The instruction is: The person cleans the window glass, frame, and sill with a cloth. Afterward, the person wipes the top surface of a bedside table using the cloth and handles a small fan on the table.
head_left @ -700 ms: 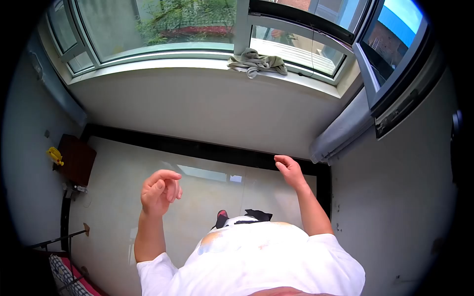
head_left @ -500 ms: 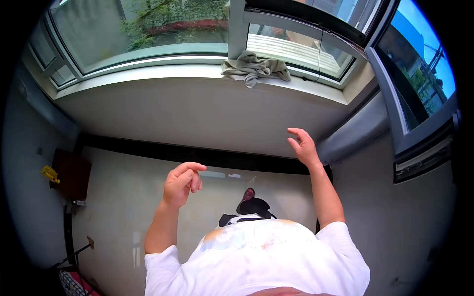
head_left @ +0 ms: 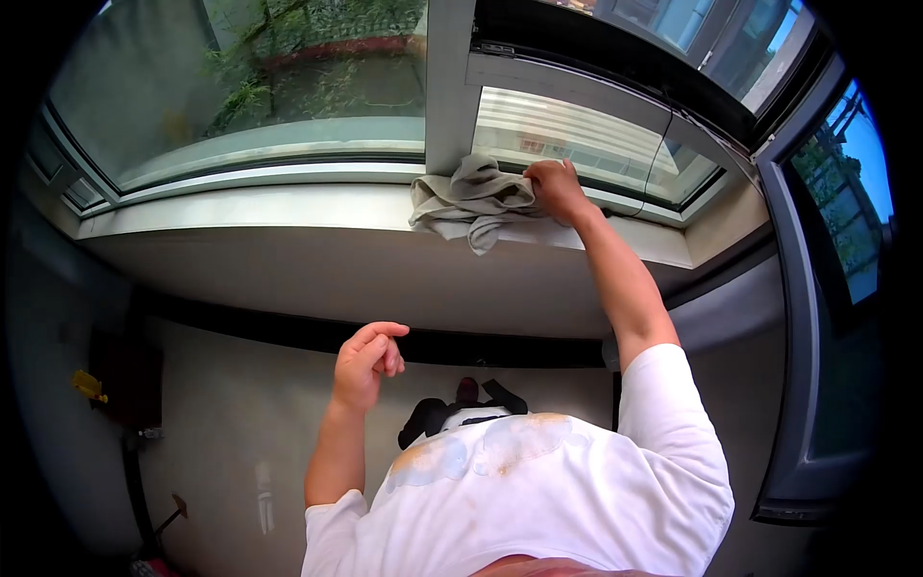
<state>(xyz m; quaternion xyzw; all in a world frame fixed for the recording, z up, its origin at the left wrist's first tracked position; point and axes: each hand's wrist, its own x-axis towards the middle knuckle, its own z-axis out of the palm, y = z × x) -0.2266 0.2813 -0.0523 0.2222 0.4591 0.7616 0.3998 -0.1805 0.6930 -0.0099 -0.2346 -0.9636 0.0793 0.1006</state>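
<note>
White windowsill (head_left: 260, 205), right hand (head_left: 558, 189) apparently touching the grey cloth (head_left: 473, 200).

We can't tell how our right hand (head_left: 558, 190) meets the gray cloth (head_left: 471, 200) (some fingertips are hidden). The yellow thing (head_left: 89, 386) is too small and blurry for us to name. The bottom edge cuts off our white shirt (head_left: 548, 490).

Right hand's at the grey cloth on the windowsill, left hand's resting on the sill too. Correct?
Not quite: the left hand isn't on the windowsill. The head view shows it raised in the air, fingers loosely curled. The rest is right: the right hand is at the grey cloth on the sill.
</note>
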